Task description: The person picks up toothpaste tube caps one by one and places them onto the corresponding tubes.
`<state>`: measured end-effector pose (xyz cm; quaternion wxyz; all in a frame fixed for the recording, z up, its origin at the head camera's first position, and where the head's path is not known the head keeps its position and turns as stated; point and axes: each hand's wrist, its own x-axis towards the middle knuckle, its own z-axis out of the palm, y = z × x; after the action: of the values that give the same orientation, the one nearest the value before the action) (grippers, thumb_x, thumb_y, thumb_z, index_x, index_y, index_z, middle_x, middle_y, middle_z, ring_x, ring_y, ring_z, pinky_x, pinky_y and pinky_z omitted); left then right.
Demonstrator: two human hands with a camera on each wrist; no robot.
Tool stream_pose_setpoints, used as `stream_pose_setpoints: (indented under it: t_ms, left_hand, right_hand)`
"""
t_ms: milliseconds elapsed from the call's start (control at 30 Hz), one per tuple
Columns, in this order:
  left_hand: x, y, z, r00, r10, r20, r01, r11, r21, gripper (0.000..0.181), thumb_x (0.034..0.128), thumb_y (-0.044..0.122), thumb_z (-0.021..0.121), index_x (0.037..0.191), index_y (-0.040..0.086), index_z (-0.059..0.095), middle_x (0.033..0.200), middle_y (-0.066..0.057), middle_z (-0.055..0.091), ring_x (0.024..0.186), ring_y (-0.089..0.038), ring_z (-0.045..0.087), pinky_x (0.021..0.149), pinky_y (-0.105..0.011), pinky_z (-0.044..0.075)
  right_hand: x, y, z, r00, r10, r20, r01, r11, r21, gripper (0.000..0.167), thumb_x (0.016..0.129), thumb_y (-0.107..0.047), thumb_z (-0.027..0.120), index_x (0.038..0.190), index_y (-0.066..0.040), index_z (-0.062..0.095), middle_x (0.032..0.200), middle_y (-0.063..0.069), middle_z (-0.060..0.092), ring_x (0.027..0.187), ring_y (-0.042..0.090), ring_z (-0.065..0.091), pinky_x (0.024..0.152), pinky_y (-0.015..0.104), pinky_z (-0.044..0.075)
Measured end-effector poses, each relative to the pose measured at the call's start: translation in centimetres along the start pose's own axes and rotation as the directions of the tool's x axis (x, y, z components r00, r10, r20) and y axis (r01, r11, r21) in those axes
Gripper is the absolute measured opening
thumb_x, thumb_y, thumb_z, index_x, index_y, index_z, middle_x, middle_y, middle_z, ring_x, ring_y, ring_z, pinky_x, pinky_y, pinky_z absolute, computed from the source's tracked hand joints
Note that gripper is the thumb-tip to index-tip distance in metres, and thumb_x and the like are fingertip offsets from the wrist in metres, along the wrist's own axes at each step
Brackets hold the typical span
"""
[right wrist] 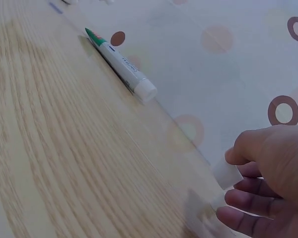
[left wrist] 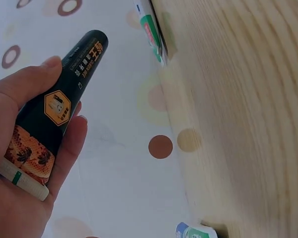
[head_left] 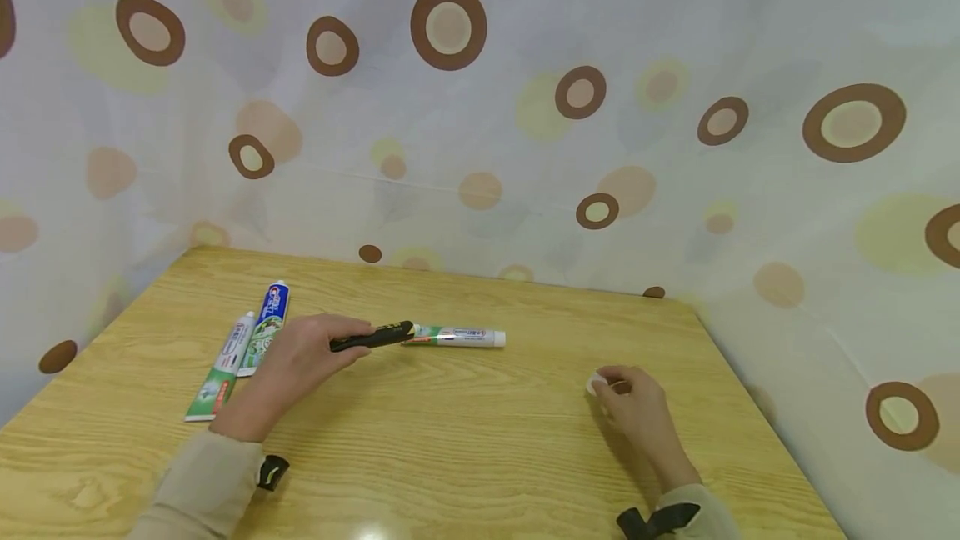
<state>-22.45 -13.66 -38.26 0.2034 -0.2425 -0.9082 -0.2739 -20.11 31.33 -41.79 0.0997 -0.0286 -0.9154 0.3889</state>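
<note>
My left hand (head_left: 296, 357) grips a black toothpaste tube (head_left: 378, 336) above the table. In the left wrist view this tube (left wrist: 82, 67) shows yellow lettering and a honeycomb picture, with the thumb on one side and the fingers beneath. My right hand (head_left: 641, 411) pinches a small white piece (head_left: 596, 382) between thumb and fingers; its exact kind is unclear. The right wrist view shows this white piece (right wrist: 227, 173) as smooth and blocky. A white-and-green toothpaste tube (head_left: 465, 337) lies just beyond the black one, its white cap pointing right.
Left of my left hand lie a blue-and-green toothpaste tube (head_left: 274, 305) and another white-and-green tube (head_left: 222, 369), side by side. The hand partly covers the blue-and-green one. A patterned cloth (head_left: 480, 123) hangs along the back and sides of the wooden table (head_left: 450, 448).
</note>
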Motion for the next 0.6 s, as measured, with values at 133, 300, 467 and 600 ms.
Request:
stream_pose_setpoints:
  t_ms: [133,300,467,600]
  left_hand:
    - [0.5,0.5,0.3,1.000,0.004,0.001,-0.004,1.000,-0.003,0.025,0.0821,0.019,0.081,0.107,0.019,0.079,0.107,-0.002,0.077,0.091,-0.022,0.073,0.064,-0.027,0.053]
    - [1.1,1.0,0.6,1.000,0.022,-0.005,-0.022,0.999,-0.040,0.020,0.0832,0.017,0.080,0.103,0.020,0.080,0.111,0.000,0.076,0.100,-0.022,0.072,0.075,-0.036,0.058]
    - [1.5,1.3,0.9,0.999,0.046,-0.017,-0.047,0.993,-0.109,0.020,0.0832,0.016,0.081,0.103,0.019,0.080,0.110,0.001,0.076,0.100,-0.020,0.072,0.076,-0.034,0.058]
    - [1.8,1.6,1.2,0.997,0.076,-0.033,-0.081,0.984,-0.156,0.020,0.0821,0.014,0.081,0.102,0.018,0.080,0.109,0.000,0.076,0.100,-0.019,0.072,0.078,-0.033,0.058]
  right_hand:
    - [0.0,-0.6,0.0,1.000,-0.010,0.020,0.010,1.000,0.013,0.029,0.097,-0.022,0.065,0.118,-0.002,0.066,0.112,0.016,0.065,0.093,0.022,0.064,0.067,0.022,0.053]
    - [0.5,-0.9,0.3,0.999,-0.041,0.036,0.039,0.998,0.046,0.029,0.099,-0.023,0.063,0.119,-0.002,0.064,0.116,0.016,0.066,0.102,0.025,0.065,0.077,0.021,0.054]
    - [0.7,-1.5,0.8,0.997,-0.043,0.061,0.034,0.990,0.137,0.027,0.099,-0.017,0.062,0.120,0.001,0.062,0.117,0.018,0.065,0.103,0.028,0.067,0.082,0.028,0.057]
    - [0.8,-2.1,1.3,0.996,-0.042,0.078,0.024,0.976,0.216,0.029,0.098,-0.014,0.062,0.122,0.003,0.061,0.118,0.019,0.064,0.101,0.027,0.070,0.085,0.032,0.058]
